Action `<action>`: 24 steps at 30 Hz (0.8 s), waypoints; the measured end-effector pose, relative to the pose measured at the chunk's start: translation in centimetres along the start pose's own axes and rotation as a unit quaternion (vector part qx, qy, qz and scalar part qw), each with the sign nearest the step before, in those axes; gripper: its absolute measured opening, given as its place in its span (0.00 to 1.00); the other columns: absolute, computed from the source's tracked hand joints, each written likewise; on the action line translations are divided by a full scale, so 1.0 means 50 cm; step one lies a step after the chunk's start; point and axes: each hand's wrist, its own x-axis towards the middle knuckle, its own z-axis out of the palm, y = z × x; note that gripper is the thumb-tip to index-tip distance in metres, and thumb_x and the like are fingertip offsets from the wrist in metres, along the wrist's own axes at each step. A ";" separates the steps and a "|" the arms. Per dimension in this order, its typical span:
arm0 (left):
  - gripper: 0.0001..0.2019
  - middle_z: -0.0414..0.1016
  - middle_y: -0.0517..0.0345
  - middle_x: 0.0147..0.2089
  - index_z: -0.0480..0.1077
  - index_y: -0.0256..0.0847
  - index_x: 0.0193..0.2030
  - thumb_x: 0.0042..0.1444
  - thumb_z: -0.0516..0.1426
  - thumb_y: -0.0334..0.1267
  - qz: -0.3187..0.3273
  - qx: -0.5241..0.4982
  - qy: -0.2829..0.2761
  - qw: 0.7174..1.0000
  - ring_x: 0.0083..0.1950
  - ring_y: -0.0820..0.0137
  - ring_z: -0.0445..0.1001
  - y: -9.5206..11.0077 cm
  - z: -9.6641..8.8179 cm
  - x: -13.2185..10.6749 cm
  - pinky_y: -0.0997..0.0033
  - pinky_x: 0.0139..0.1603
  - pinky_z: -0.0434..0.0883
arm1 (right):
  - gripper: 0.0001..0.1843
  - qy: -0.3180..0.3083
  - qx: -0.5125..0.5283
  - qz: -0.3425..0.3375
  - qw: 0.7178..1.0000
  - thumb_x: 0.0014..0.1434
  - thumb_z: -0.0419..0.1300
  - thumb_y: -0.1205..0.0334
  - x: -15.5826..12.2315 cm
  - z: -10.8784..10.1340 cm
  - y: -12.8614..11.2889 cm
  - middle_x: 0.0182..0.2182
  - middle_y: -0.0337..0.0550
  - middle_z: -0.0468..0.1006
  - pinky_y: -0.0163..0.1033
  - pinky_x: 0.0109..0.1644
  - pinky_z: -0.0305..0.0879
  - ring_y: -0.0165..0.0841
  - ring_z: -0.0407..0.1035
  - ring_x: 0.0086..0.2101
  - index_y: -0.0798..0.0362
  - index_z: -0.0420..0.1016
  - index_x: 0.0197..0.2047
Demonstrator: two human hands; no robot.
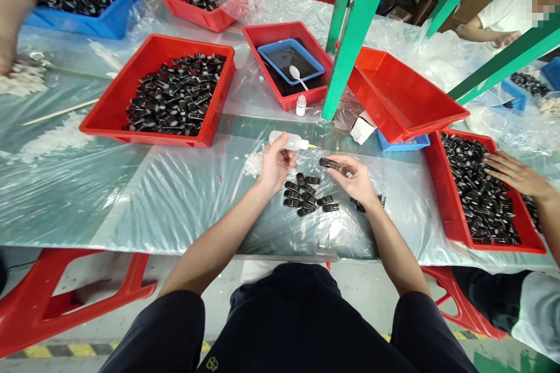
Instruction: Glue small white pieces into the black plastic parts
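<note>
My left hand [276, 164] is closed around a translucent squeeze bottle [286, 140] with a thin yellow-based needle tip pointing right. Pinched in the fingers of my right hand [353, 176] is a small glossy black clip-like piece [328, 162], close to the needle tip. Below both hands, several similar black pieces [306, 195] lie loosely on the plastic-covered table [210, 186]. A few more sit partly hidden under my right wrist. White flakes [252, 164] are scattered beside my left hand.
Red bins of black pieces stand at left [149, 139] and right [476, 245], a co-worker's hand [518, 173] in the right one. Green posts [350, 41] rise ahead near a small white bottle [301, 106], a blue tray [280, 73] with a spoon [297, 74], and a tilted red bin [406, 93].
</note>
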 end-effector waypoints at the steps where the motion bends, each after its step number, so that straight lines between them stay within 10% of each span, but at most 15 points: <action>1: 0.21 0.65 0.64 0.22 0.76 0.42 0.32 0.60 0.72 0.57 -0.001 0.003 0.001 1.000 0.21 0.76 0.63 0.001 0.001 -0.001 0.72 0.22 0.61 | 0.18 -0.026 -0.022 -0.006 0.999 0.68 0.72 0.48 0.000 -0.004 -0.001 0.42 0.44 0.88 0.41 0.35 0.66 0.34 0.72 0.33 0.47 0.89 0.55; 10: 0.24 0.66 0.64 0.22 0.75 0.42 0.31 0.52 0.76 0.59 0.005 -0.001 0.000 1.000 0.22 0.76 0.63 -0.002 0.000 0.001 0.72 0.22 0.60 | 0.08 -0.227 -0.134 0.007 0.964 0.67 0.73 0.57 0.002 -0.033 -0.007 0.44 0.44 0.85 0.40 0.41 0.66 0.32 0.70 0.34 0.48 0.90 0.48; 19: 0.23 0.65 0.64 0.22 0.75 0.43 0.32 0.58 0.74 0.59 -0.001 0.008 0.009 1.000 0.22 0.75 0.63 0.000 0.001 0.001 0.70 0.22 0.60 | 0.25 -0.190 -0.118 0.123 0.967 0.62 0.75 0.34 -0.007 -0.149 -0.020 0.28 0.38 0.79 0.41 0.35 0.61 0.33 0.67 0.29 0.49 0.86 0.35; 24: 0.22 0.65 0.64 0.22 0.75 0.42 0.32 0.56 0.74 0.58 0.000 0.009 0.007 1.000 0.22 0.75 0.63 0.000 0.001 0.000 0.71 0.22 0.60 | 0.16 -0.218 -0.178 0.250 0.926 0.51 0.82 0.49 -0.021 -0.190 -0.002 0.23 0.35 0.78 0.39 0.28 0.57 0.30 0.67 0.23 0.49 0.86 0.34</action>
